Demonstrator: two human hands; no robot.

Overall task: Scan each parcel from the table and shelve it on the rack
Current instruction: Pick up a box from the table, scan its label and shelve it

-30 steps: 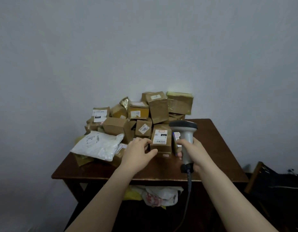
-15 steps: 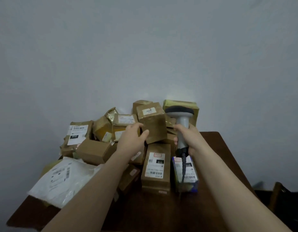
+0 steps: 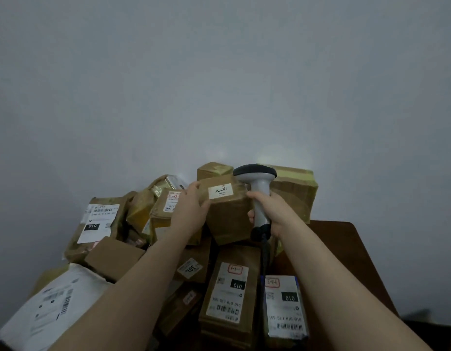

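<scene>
Your left hand (image 3: 191,211) grips the cardboard box (image 3: 229,216) at its left side: the fingers curl over the upper left edge and the thumb lies on the near face. The box sits on top of the pile of parcels (image 3: 153,219) at the back of the table (image 3: 346,239), close to the wall (image 3: 219,84). It is tilted, with its white label (image 3: 220,191) on the upper face turned toward you. Its long axis runs from the labelled top down and toward you, and its lower corner points at the brown parcel (image 3: 229,292) lying flat in front. Your right hand (image 3: 272,211) is wrapped around the handle of the scanner (image 3: 257,188), just to the right of the box and touching or nearly touching its edge. The scanner handle stands nearly upright. Its dark head is at the top and faces away from you, toward the wall. The black cable (image 3: 265,254) leaves the base of the handle and drops toward you between the brown parcel and a white-wrapped parcel (image 3: 285,307). Both of these lie with their long axes toward you, labels up. A large taped box (image 3: 297,191) stands behind the scanner. A white mailer bag (image 3: 54,305) lies at the near left.
</scene>
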